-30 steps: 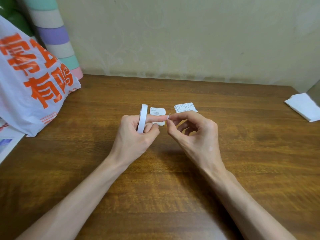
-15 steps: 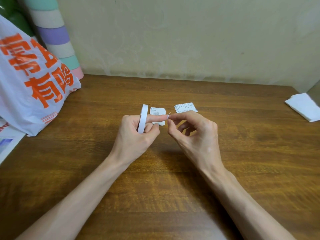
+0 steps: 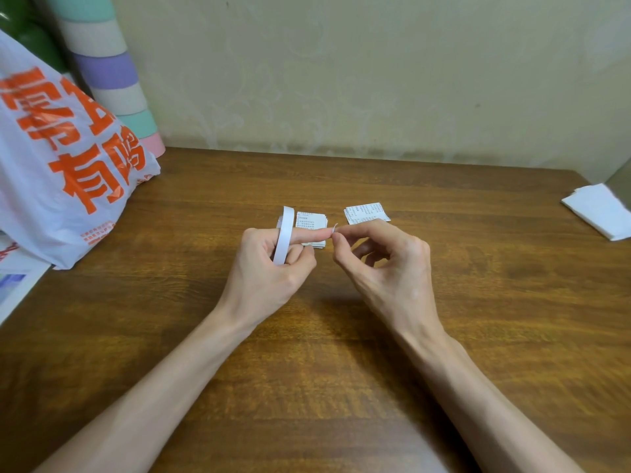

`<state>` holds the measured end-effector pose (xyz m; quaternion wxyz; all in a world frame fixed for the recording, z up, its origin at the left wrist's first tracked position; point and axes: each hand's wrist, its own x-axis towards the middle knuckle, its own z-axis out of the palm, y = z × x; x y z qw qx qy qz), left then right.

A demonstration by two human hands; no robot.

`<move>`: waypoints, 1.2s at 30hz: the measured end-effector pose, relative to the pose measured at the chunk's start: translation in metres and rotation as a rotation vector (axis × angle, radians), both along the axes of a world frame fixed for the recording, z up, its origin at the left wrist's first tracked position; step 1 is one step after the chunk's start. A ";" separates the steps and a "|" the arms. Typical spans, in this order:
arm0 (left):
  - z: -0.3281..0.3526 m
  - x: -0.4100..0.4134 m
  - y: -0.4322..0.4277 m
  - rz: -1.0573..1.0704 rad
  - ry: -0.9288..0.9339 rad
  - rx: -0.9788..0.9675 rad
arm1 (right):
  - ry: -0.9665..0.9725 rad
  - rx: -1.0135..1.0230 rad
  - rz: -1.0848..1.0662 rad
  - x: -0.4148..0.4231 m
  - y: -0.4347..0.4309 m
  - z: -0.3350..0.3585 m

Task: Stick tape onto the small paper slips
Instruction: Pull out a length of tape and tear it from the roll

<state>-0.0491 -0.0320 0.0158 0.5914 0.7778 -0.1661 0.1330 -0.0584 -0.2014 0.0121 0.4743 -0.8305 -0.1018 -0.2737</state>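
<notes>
Far left: white plastic bag with orange characters (image 3: 68,148), slumped on the brown wooden table (image 3: 341,370), with a tall pastel-striped cylinder (image 3: 112,73) behind it against the wall.

Toward the middle: left hand (image 3: 269,271) lifted just above the table, index finger pushed through a narrow white tape roll (image 3: 284,233) and stretched out to the right, thumb and other fingers curled around the ring to steady it.

Just behind that finger, flat on the table: small stack of printed white paper slips (image 3: 312,221), partly hidden by the fingertip.

Next: right hand (image 3: 386,268), thumb and index finger closed in a pinch on a small white tape end (image 3: 334,228) right at the left fingertip, remaining fingers loosely bent, nothing else held.

Beyond the right knuckles: separate printed paper slip (image 3: 365,213), apart from the stack. Impossible to tell whether already taped.

Far right edge: folded white sheets (image 3: 601,213), well apart from everything.

Judged as the tape-preparing step, free end lifted but not yet pulled out or torn off. No tape visibly laid on any slip. Left to do, most likely: pulling a length, tearing it, pressing it on a slip, then repeating through the stack.
</notes>
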 end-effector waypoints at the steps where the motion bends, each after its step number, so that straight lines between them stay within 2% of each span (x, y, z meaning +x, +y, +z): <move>1: 0.000 0.000 0.000 0.000 -0.001 0.001 | 0.003 0.004 0.001 0.000 0.000 0.000; 15: -0.002 0.000 0.000 -0.013 -0.059 0.046 | 0.151 0.204 0.083 0.001 -0.003 0.004; 24: -0.003 -0.001 0.000 0.009 -0.074 0.057 | 0.161 0.233 0.092 0.000 -0.002 0.005; 31: 0.000 0.003 0.001 0.103 -0.050 -0.092 | 0.168 0.227 0.120 -0.001 0.001 0.005; 36: -0.004 0.006 0.002 0.134 -0.001 -0.110 | 0.182 0.201 0.152 -0.002 0.003 0.004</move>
